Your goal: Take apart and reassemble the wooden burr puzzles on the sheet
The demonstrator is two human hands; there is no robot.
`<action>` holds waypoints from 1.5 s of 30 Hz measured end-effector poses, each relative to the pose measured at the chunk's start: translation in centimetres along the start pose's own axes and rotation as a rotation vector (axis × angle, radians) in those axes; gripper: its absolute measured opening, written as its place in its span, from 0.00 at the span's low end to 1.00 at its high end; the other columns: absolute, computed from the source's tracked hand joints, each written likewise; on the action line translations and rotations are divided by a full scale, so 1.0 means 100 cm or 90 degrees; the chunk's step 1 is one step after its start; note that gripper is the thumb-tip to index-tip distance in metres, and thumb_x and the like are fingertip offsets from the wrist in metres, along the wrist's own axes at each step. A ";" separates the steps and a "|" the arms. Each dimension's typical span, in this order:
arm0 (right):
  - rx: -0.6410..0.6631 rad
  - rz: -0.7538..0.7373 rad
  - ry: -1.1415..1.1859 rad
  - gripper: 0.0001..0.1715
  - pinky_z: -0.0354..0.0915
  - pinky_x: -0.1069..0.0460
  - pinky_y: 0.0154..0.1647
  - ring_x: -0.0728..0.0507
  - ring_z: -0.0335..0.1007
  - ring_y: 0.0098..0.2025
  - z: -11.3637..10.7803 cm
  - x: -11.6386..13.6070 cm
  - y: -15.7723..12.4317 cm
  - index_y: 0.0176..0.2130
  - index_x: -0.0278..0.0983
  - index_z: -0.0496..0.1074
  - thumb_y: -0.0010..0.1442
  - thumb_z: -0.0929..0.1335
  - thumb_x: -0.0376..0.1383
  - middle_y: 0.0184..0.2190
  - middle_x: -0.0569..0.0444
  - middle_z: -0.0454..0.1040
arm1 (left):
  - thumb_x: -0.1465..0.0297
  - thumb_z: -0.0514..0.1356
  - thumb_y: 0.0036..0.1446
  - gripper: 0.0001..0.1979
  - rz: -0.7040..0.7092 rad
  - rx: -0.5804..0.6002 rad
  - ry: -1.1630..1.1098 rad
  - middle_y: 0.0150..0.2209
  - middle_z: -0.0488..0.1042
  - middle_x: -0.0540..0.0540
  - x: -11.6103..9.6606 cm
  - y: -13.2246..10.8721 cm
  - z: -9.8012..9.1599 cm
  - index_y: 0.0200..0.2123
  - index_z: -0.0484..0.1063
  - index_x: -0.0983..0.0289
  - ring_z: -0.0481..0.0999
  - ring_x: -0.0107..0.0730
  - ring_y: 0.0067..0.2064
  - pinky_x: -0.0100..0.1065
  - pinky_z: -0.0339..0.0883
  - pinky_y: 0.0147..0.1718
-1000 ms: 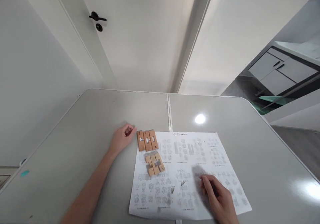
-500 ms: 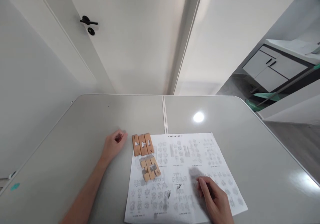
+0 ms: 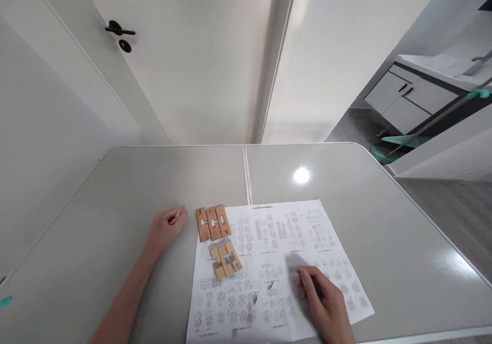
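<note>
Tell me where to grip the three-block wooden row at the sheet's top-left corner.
Probably span the wooden row across its two outer long edges, coming from above; the left hand lies beside it. It lies flat, three side by side, so squeezing keeps them together.

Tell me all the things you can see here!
Table: one, grey, under everything.
Paper sheet: one, white with printed drawings, on the table.
Upper wooden blocks: three, tan, side by side at the sheet's top left corner.
Lower wooden blocks: tan cluster, count unclear, on the sheet below.
Door handle: one, black, on the white door behind.
Cabinets: grey, far right.
Left hand: one, loosely curled on the table beside the upper wooden blocks.
Right hand: one, resting on the sheet.
</note>
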State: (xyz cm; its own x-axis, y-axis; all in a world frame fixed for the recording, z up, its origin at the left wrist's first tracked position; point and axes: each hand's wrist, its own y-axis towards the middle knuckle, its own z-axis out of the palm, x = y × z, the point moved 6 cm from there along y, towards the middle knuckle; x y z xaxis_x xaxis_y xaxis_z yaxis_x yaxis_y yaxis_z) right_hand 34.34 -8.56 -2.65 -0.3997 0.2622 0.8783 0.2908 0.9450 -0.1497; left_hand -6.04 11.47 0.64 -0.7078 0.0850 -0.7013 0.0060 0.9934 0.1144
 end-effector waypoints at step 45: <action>-0.073 0.037 0.030 0.30 0.66 0.53 0.26 0.43 0.67 0.23 -0.002 0.011 -0.006 0.33 0.41 0.75 0.65 0.64 0.62 0.21 0.54 0.72 | 0.60 0.54 0.63 0.20 0.057 -0.036 0.182 0.19 0.56 0.45 -0.019 -0.024 0.008 0.22 0.52 0.59 0.59 0.29 0.24 0.30 0.55 0.29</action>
State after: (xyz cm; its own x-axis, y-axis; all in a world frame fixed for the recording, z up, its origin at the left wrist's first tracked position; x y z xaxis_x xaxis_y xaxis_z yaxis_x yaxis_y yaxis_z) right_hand 33.90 -8.86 -1.53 -0.3380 0.3042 0.8906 0.4105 0.8992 -0.1514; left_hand -4.15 9.01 1.07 -0.8763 0.1391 -0.4613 0.0440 0.9765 0.2108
